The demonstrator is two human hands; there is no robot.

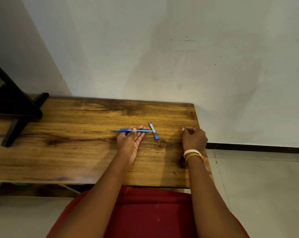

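A blue pen or mechanical pencil (pixel 123 130) lies across the fingers of my left hand (pixel 130 141), which is palm up on the wooden table (pixel 76 152); my thumb presses the pen down onto the fingers. Just right of its tip lies a small blue rectangular case (pixel 153 131), flat on the table. My right hand (pixel 194 138) rests near the table's right edge with fingers curled, pinching a thin small grey piece (pixel 183 127) that sticks out at the fingertips.
A dark stand with black legs (pixel 16 121) occupies the table's left end. The table backs against a pale wall (pixel 162 57); its right edge drops to a tiled floor (pixel 257 177). Red clothing (pixel 145 212) covers my lap below the front edge.
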